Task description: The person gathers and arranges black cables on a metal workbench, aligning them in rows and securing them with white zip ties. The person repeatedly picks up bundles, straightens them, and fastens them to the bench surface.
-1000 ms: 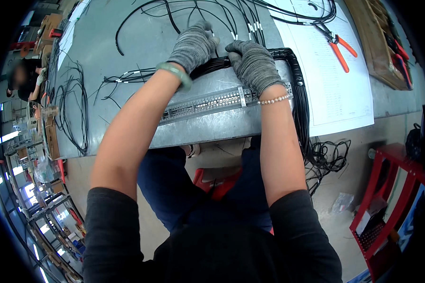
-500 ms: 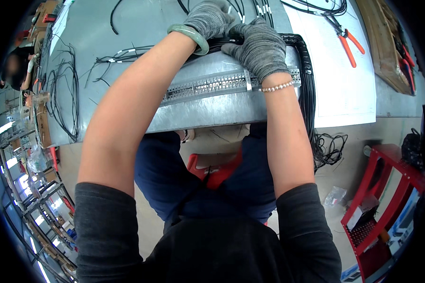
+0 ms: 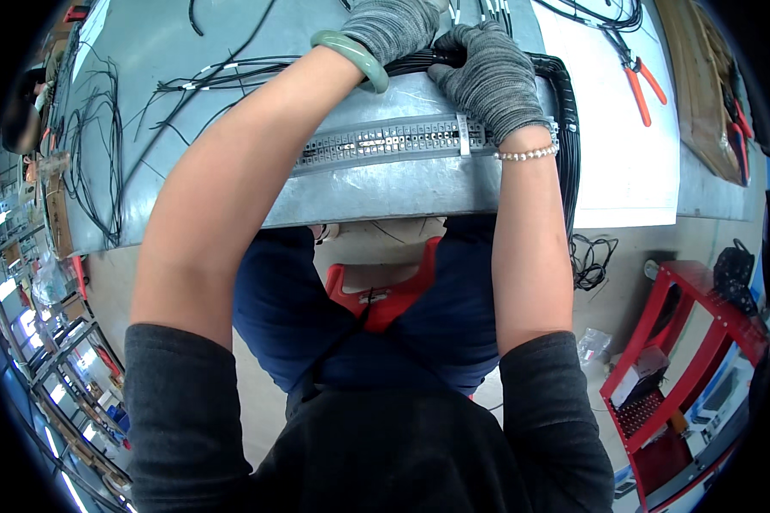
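Observation:
Both my hands wear grey knitted gloves and work at the far side of a metal table. My left hand (image 3: 393, 30), with a green bangle on its wrist, is at the upper edge, fingers curled; what they hold is hidden. Beside it, my right hand (image 3: 498, 81), wearing a beaded bracelet, grips the black cable bundle (image 3: 419, 61), thumb and fingers on either side. The bundle bends at the right and runs down past the table edge. Several wires with white sleeves (image 3: 498, 12) point up beyond my hands. Nearer me lies a long terminal strip (image 3: 385, 143).
Orange-handled pliers (image 3: 644, 90) lie on a white paper sheet (image 3: 629, 179) at right, beside a wooden box (image 3: 701, 94) with tools. Loose black wires (image 3: 111, 154) lie at left. A red metal rack (image 3: 684, 342) stands on the floor at right; another person (image 3: 26, 111) is at far left.
The view has shifted slightly, and both hands appear farther up and right. A long loose black wire now stretches diagonally across the table's left part. My right hand stays on the bundle.

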The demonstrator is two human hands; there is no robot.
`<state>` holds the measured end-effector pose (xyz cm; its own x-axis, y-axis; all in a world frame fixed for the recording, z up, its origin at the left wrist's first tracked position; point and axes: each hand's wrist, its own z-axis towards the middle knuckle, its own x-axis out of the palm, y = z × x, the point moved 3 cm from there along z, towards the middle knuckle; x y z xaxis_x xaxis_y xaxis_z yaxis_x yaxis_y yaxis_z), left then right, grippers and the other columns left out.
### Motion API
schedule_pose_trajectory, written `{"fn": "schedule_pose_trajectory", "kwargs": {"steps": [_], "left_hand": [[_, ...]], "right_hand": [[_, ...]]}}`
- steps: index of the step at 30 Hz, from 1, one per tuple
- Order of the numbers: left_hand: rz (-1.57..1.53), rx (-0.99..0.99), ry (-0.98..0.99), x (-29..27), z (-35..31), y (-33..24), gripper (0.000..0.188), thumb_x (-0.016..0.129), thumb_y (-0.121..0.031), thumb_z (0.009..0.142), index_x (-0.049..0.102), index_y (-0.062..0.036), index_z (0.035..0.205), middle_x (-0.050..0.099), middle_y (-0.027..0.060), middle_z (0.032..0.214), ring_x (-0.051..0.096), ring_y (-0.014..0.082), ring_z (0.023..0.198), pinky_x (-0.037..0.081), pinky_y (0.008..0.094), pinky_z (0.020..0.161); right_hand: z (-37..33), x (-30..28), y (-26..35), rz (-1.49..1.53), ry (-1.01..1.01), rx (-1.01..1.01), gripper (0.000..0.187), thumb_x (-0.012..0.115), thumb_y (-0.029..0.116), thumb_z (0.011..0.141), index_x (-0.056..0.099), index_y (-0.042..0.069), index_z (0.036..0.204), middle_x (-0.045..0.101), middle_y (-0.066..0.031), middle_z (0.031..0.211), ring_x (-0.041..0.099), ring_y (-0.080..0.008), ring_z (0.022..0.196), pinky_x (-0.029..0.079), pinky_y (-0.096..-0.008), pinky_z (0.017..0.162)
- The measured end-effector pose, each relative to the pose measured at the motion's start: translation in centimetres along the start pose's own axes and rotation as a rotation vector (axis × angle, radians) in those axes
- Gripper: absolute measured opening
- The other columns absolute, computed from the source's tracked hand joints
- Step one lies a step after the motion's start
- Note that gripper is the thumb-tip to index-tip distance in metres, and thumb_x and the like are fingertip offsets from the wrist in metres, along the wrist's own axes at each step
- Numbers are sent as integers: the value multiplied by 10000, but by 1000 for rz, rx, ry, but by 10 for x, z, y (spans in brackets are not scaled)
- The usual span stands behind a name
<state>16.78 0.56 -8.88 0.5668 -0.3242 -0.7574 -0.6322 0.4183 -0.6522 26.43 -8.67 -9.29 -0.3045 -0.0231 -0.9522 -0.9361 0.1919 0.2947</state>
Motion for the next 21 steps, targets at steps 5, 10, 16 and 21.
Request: {"fn": "schedule_pose_trajectory", "kwargs": {"steps": [5, 10, 16, 21], "left_hand": [[-31, -13, -89, -4, -5, -11, 180, 578, -173, 835, 572, 0, 886, 600, 198, 738, 580, 334, 675, 464, 416, 651], [-296, -77, -33, -3, -10, -15, 106, 588, -106, 856, 552, -7, 840, 568, 127, 685, 523, 206, 628, 456, 359, 602], [-153, 14, 93, -16, 15, -13, 169, 652, -140, 823, 588, 3, 885, 603, 115, 714, 532, 194, 633, 459, 349, 606], [69, 78, 260, -10, 7, -31, 358, 515, -329, 950, 596, -70, 1183, 670, 77, 904, 621, 168, 805, 516, 329, 770]], "right_hand": [[3, 5, -4, 16, -1, -22, 398, 743, 341, 773, 670, 89, 1073, 685, -98, 995, 644, -222, 957, 489, -359, 927], [4, 4, -6, 44, 42, -41, 411, 739, 367, 768, 666, 100, 1072, 668, -121, 980, 639, -227, 962, 495, -367, 916], [-1, -9, -12, 286, -30, 24, 251, 668, 237, 812, 632, 91, 1013, 656, -133, 939, 640, -252, 924, 497, -376, 896], [5, -22, -31, 825, -452, 101, 441, 618, 432, 872, 603, 73, 1129, 656, -106, 822, 656, -198, 786, 546, -349, 704]]}}
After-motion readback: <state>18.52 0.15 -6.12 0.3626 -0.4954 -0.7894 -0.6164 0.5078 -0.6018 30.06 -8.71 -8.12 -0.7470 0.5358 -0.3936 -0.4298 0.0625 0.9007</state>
